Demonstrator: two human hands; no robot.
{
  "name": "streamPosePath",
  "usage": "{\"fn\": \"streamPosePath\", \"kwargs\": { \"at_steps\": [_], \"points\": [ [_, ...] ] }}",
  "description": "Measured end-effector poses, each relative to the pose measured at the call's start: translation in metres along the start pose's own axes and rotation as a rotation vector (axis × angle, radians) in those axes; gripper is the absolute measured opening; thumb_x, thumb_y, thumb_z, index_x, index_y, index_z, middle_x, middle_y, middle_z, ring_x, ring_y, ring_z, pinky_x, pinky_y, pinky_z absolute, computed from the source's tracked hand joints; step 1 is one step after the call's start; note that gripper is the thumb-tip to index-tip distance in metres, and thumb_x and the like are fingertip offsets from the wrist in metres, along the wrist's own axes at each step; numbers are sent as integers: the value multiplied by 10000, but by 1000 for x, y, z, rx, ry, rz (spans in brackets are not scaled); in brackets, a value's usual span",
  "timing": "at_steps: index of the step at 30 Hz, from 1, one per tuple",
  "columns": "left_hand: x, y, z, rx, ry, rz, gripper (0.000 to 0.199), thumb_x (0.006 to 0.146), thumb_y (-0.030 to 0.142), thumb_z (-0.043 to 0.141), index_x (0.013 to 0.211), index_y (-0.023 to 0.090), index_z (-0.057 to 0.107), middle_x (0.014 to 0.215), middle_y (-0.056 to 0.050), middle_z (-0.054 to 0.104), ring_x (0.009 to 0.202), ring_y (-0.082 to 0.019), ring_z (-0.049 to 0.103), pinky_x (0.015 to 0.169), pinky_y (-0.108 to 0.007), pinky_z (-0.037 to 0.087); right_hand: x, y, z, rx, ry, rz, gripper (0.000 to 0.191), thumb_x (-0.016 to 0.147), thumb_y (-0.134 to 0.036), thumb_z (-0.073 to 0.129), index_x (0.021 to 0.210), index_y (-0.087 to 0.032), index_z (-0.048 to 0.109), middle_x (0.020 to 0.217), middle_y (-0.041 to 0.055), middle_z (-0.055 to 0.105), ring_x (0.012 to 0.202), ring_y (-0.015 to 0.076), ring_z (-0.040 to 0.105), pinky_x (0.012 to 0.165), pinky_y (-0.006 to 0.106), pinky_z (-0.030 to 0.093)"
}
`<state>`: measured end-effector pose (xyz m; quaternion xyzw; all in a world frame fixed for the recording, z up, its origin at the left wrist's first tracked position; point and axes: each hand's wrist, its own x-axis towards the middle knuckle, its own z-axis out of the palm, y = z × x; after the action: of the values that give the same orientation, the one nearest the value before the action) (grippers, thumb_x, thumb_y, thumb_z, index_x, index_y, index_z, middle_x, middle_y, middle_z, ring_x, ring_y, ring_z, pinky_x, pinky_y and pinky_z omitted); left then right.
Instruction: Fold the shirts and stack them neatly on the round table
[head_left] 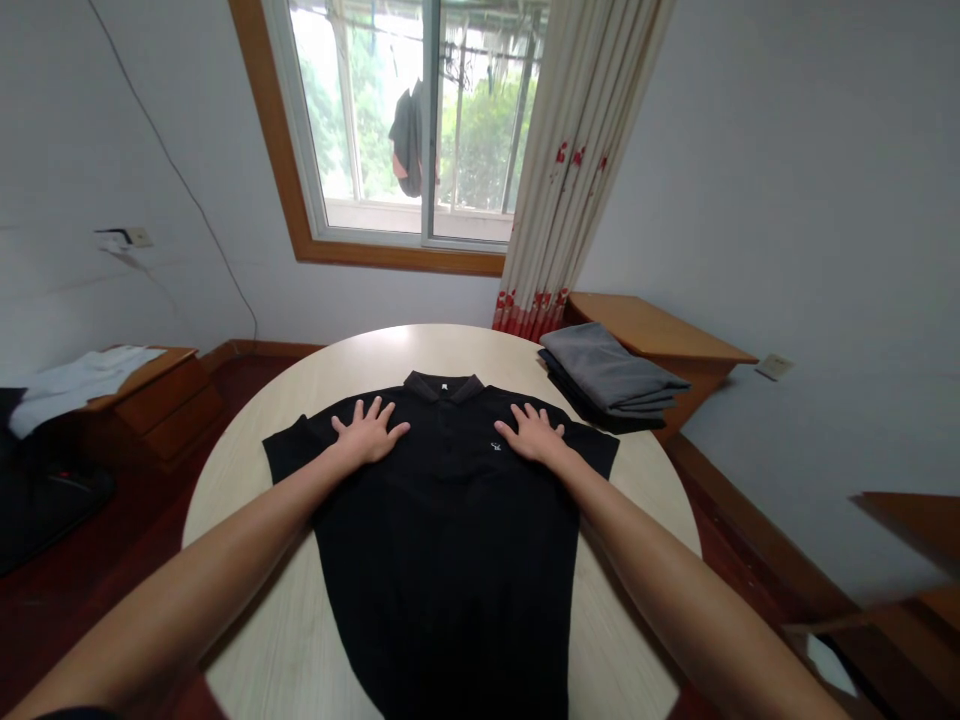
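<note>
A black short-sleeved polo shirt (450, 540) lies spread face up, its collar at the far end and its lower part towards me. Flat on the shirt's left shoulder area rests my left hand (367, 434), fingers spread. My right hand (535, 434) lies palm down on the right shoulder area, fingers apart, beside a small light logo on the chest. Neither hand grips the cloth. The shirt's bottom hem is out of view.
The shirt is on a round pale table (262, 620). Folded grey and black clothes (611, 370) are stacked at its right back edge. Beyond stand a wooden cabinet (652, 328), a curtain (570, 160) and a window. White cloth (82, 382) lies on a low wooden cabinet at left.
</note>
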<state>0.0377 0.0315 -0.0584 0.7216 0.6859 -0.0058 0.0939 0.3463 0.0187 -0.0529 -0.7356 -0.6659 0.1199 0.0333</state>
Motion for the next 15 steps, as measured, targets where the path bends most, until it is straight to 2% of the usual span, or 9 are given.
{"fn": "streamPosePath", "kwargs": {
  "at_steps": [2,5,9,15],
  "points": [
    [13,-10,5,2,29,5,791,955,734,182,1621,315,275,1706,-60,103,1549,-455,66,1090,-826,177,13,1,7,1,-6,16,794,990,-694,272,1627,-220,252,1709,120,98,1546,439,81,1137,767,133],
    [33,-24,7,1,62,41,842,940,763,169,1623,281,272,1699,-93,136,1536,-490,87,1047,-866,165,34,7,12,10,21,11,808,981,-718,239,1631,-238,238,1713,99,72,1553,429,35,1144,768,79],
    [67,-32,1,9,69,45,855,929,780,186,1624,288,261,1700,-86,138,1535,-489,91,1059,-853,159,69,10,9,7,34,8,832,962,-751,239,1631,-257,237,1713,99,84,1552,426,38,1141,771,68],
    [131,-37,-8,19,73,45,850,920,795,192,1627,324,242,1707,-53,122,1540,-476,81,1093,-826,143,130,7,5,2,74,6,851,949,-769,245,1627,-255,252,1710,106,104,1547,429,54,1132,777,91]
  ]
}}
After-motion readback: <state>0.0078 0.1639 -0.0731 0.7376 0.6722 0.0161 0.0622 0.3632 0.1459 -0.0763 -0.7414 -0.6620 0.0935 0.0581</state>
